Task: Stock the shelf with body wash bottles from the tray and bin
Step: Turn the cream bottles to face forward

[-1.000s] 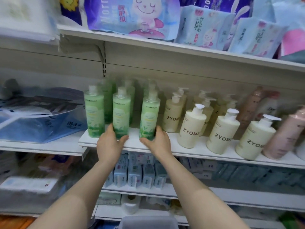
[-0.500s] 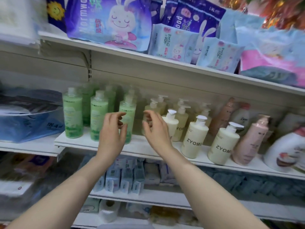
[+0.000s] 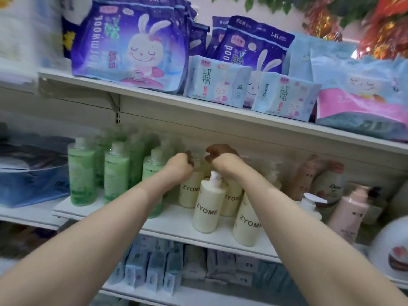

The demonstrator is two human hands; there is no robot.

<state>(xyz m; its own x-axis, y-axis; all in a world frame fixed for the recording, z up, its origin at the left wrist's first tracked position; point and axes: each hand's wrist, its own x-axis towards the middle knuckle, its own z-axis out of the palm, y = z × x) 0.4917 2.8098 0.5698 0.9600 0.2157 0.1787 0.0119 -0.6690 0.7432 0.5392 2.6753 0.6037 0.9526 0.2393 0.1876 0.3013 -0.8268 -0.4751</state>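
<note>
The cream ZYOME bottle [image 3: 207, 208] at the front of the middle shelf [image 3: 170, 224] stands upright, long axis vertical, label toward the camera, and its white pump head [image 3: 215, 176] is at the top. I take this bottle as the landmark. Behind it on the left is another ZYOME bottle [image 3: 189, 191], and behind it on the right one more [image 3: 231, 198]; a fourth ZYOME bottle [image 3: 247, 224] stands just beside it on the right, partly covered by the right forearm. All of them are upright.

Both hands reach deep into the shelf, above and behind the landmark bottle. The left hand [image 3: 180, 167] is curled like a loose fist over the top of the rear left bottle. The right hand [image 3: 223, 160] is also curled, fingers bent downward, over the rear right bottle. The fingertips are in shadow and blurred, so I cannot tell if they really pinch a pump or only touch it.

To the left of the landmark stand the green bottles [image 3: 116, 173] in several rows, upright. To the right are a pink bottle [image 3: 351, 215] and a white Dove bottle [image 3: 331, 188]. Above, on the upper shelf [image 3: 198, 107], lie purple packs with a rabbit picture [image 3: 132, 43]. Below the landmark, the lower shelf carries small blue boxes [image 3: 152, 266].
</note>
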